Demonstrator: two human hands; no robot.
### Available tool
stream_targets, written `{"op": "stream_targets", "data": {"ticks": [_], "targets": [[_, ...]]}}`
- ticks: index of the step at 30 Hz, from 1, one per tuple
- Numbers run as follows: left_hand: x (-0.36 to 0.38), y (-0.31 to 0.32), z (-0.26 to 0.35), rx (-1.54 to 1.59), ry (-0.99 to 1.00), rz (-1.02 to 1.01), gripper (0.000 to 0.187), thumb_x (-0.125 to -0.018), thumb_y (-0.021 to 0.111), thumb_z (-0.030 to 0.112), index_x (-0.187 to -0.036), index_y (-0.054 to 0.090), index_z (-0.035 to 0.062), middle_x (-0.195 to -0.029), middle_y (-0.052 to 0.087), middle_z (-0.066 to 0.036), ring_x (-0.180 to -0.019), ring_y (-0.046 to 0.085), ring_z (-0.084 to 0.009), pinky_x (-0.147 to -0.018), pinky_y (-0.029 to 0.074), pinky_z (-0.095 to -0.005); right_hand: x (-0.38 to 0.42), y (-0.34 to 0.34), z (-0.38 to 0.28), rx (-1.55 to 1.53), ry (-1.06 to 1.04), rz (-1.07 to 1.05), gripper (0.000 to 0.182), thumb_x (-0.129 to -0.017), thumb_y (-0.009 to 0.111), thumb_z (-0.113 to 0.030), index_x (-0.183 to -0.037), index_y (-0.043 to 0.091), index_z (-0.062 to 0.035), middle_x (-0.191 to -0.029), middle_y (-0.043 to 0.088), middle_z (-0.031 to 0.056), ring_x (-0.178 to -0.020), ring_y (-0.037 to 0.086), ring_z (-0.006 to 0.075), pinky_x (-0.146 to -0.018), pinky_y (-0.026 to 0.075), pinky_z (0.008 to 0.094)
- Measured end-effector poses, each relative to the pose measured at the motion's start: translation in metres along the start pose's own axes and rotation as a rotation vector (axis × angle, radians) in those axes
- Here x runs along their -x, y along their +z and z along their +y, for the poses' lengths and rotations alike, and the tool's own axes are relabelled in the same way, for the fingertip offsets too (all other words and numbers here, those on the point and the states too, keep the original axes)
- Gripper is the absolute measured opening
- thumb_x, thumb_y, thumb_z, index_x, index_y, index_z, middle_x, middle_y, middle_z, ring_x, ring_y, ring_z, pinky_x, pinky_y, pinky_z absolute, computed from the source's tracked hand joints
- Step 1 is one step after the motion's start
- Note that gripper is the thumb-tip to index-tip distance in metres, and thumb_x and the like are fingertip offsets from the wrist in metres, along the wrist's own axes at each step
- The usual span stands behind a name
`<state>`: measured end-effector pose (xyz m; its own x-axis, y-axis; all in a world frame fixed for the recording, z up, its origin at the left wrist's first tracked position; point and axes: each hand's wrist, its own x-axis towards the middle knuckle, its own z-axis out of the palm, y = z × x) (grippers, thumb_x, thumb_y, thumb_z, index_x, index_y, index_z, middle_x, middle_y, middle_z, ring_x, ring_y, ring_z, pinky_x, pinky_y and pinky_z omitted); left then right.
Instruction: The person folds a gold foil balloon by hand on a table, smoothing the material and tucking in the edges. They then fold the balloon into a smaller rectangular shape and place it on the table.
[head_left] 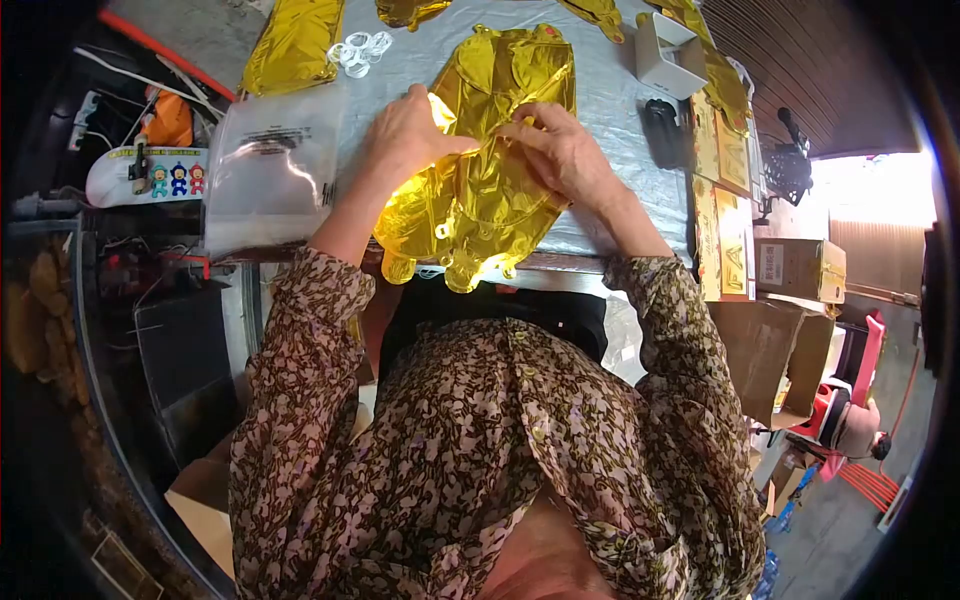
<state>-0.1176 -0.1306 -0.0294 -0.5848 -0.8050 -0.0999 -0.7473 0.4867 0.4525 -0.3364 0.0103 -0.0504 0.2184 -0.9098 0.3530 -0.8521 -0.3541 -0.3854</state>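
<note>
A flat, shiny gold foil balloon (495, 185) lies on the table in front of me, its lower end hanging slightly over the front edge. My left hand (405, 140) rests on its left side, thumb stretched out across the foil and apart from the fingers, some of which are hidden. On the right, my right hand (560, 150) has thumb and forefinger pinched on a fold near the balloon's middle. Small tabs stick out along the lower edge.
A clear plastic bag (270, 175) lies left of the balloon, with a bundle of clear rings (358, 52) above it. More gold foil (297, 45) lies at the back. To the right are a white box (668, 58), a black object (661, 132) and cardboard boxes (800, 270). Another person (857, 430) is far right.
</note>
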Motion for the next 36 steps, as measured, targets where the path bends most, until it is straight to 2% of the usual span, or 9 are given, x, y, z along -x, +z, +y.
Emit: {"op": "stream_targets", "data": {"ticks": [1,10,12,15,18,24,32,34,36], "targets": [[0.001,-0.001,0.002,0.004,-0.022,-0.016,0.094,-0.061,0.095,0.059,-0.118,0.059,-0.0081,-0.106,0.073,-0.030,-0.103,0.072,-0.0445,-0.088,0.057,-0.0485,0.000,-0.001,-0.005,0.065,-0.010,-0.034,0.042,-0.088,0.074,-0.010,-0.129,0.073,-0.0211,-0.125,0.062,0.0074,-0.112,0.062,0.0297,-0.097,0.052,0.0403],[0.000,-0.003,0.001,0.022,-0.031,-0.026,0.095,-0.059,0.096,0.056,-0.120,0.060,-0.0076,-0.108,0.073,-0.029,-0.104,0.072,-0.0431,-0.088,0.057,-0.0475,-0.005,0.002,-0.012,0.232,-0.047,-0.058,0.030,-0.095,0.069,-0.027,-0.123,0.076,-0.0243,-0.118,0.065,0.0048,-0.111,0.060,0.0268,-0.095,0.052,0.0381],[0.000,-0.004,-0.003,0.020,-0.031,-0.023,0.092,-0.060,0.096,0.054,-0.120,0.062,-0.0069,-0.110,0.074,-0.028,-0.105,0.072,-0.0425,-0.088,0.057,-0.0471,-0.004,0.001,-0.014,0.234,-0.052,-0.063,0.033,-0.094,0.070,-0.024,-0.127,0.075,-0.0237,-0.121,0.063,0.0056,-0.110,0.060,0.0273,-0.096,0.052,0.0384],[0.001,-0.012,-0.022,0.127,0.091,-0.011,0.074,-0.068,0.095,0.044,-0.116,0.068,-0.0053,-0.104,0.076,-0.021,-0.096,0.075,-0.0323,-0.082,0.058,-0.0429,-0.003,0.004,-0.014,0.239,-0.051,-0.044,0.035,-0.093,0.070,-0.024,-0.127,0.075,-0.0231,-0.121,0.063,0.0059,-0.111,0.060,0.0274,-0.097,0.052,0.0381],[0.015,-0.034,-0.024,0.240,0.068,-0.353,0.034,-0.084,0.085,0.022,-0.102,0.074,-0.0039,-0.090,0.075,-0.005,-0.076,0.065,-0.0070,-0.068,0.052,-0.0292,-0.001,0.002,-0.015,0.259,-0.055,-0.028,0.034,-0.093,0.069,-0.026,-0.126,0.075,-0.0231,-0.119,0.065,0.0058,-0.111,0.060,0.0270,-0.098,0.052,0.0372],[0.038,-0.040,0.000,0.707,0.059,-0.359,0.021,-0.088,0.079,0.015,-0.097,0.072,-0.0033,-0.082,0.075,-0.005,-0.070,0.066,-0.0076,-0.064,0.051,-0.0268,-0.002,0.000,-0.015,0.300,-0.056,-0.070,0.040,-0.089,0.068,-0.019,-0.128,0.074,-0.0227,-0.124,0.064,0.0069,-0.115,0.060,0.0274,-0.101,0.051,0.0367],[0.048,-0.023,0.018,0.887,0.124,-0.270,0.020,-0.094,0.076,0.015,-0.101,0.072,-0.0028,-0.083,0.074,-0.002,-0.074,0.065,-0.0065,-0.066,0.051,-0.0241,0.001,-0.003,-0.022,0.289,-0.015,-0.107,0.047,-0.084,0.069,-0.012,-0.129,0.074,-0.0219,-0.125,0.064,0.0072,-0.119,0.060,0.0277,-0.103,0.050,0.0367],[0.051,-0.017,0.022,0.892,0.117,-0.259,0.020,-0.094,0.076,0.016,-0.101,0.072,-0.0019,-0.083,0.073,-0.001,-0.075,0.064,-0.0065,-0.067,0.051,-0.0247,0.002,-0.003,-0.023,0.249,-0.031,-0.056,0.039,-0.084,0.069,-0.014,-0.122,0.076,-0.0198,-0.120,0.064,0.0075,-0.117,0.059,0.0281,-0.101,0.050,0.0376],[0.057,-0.011,0.026,0.767,0.124,-0.347,0.023,-0.099,0.074,0.018,-0.113,0.072,0.0002,-0.100,0.073,-0.002,-0.091,0.068,-0.0092,-0.081,0.053,-0.0252,0.004,-0.006,-0.022,0.287,-0.012,-0.115,0.035,-0.083,0.068,-0.015,-0.117,0.076,-0.0179,-0.119,0.063,0.0076,-0.115,0.059,0.0283,-0.099,0.050,0.0384]]}}
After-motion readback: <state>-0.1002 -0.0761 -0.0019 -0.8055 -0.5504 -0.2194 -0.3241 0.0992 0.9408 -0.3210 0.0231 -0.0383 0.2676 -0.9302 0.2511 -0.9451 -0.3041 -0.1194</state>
